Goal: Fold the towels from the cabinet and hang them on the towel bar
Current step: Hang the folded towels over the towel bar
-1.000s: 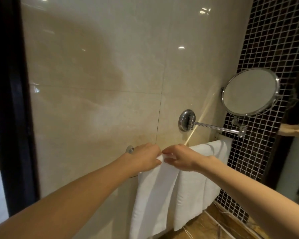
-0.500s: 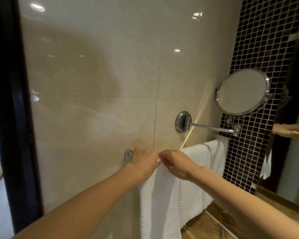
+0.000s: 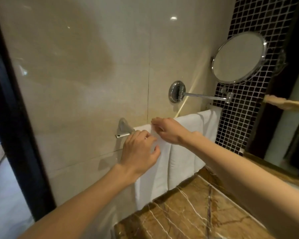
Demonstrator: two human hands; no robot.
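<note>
White folded towels hang side by side over a chrome towel bar (image 3: 123, 134) on the beige tiled wall. The left towel (image 3: 151, 180) hangs in front of my left hand (image 3: 139, 151), whose fingers curl against its upper front, just right of the bar's end bracket. My right hand (image 3: 167, 129) pinches the top fold of that towel at the bar. The right towel (image 3: 188, 149) drapes further along, partly behind my right forearm. The bar itself is mostly hidden under the cloth.
A round chrome mirror (image 3: 238, 57) on a swing arm (image 3: 204, 96) juts out above the towels. Brown marble counter (image 3: 188, 214) lies below. Black mosaic tile (image 3: 255, 23) at right, a dark door frame (image 3: 10, 118) at left.
The view has tilted down, bringing the counter into sight. My left hand slid down from the bar onto the towel's front; my right hand stays at the top fold.
</note>
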